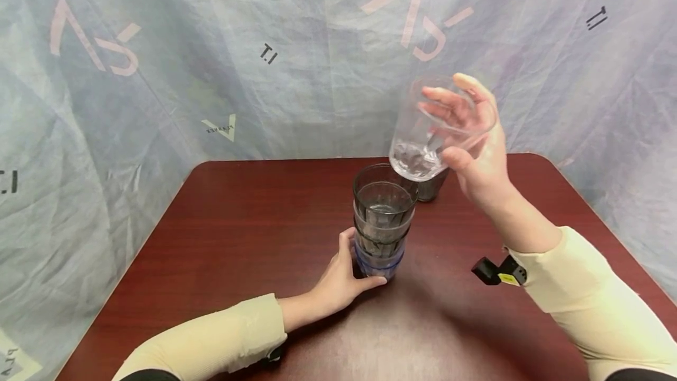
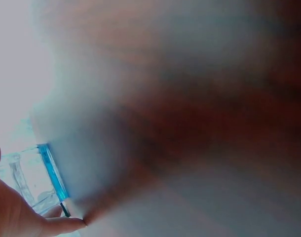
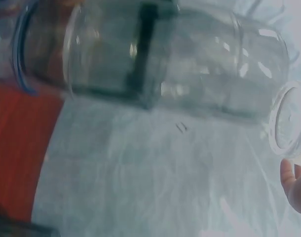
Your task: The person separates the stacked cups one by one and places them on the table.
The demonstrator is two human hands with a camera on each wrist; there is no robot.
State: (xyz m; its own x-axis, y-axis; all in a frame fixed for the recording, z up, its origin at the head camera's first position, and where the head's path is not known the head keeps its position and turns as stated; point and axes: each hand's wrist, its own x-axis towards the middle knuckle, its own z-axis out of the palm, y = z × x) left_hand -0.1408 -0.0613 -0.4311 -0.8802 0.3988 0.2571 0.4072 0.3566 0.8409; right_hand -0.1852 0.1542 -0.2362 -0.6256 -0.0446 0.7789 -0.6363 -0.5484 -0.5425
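Note:
A stack of see-through cups [image 1: 383, 216] stands upright on the table, smoky grey and clear ones above a blue-rimmed cup [image 2: 53, 170] near the bottom. My left hand [image 1: 338, 281] grips the stack low down, thumb across its front and fingers at its left side. Up to the right, my right hand [image 1: 483, 154] holds a clear cup [image 1: 409, 125] tilted, its rim toward the palm. The base of that cup hangs beside and above the stack's top rim. In the right wrist view, the held cup's round base [image 3: 290, 118] appears near the stack's upper end.
Another dark cup [image 1: 428, 189] stands on the table behind the stack, partly hidden by the stack and the held cup. The reddish-brown table [image 1: 238, 216] ends at a grey-blue cloth backdrop [image 1: 296, 93] with printed marks.

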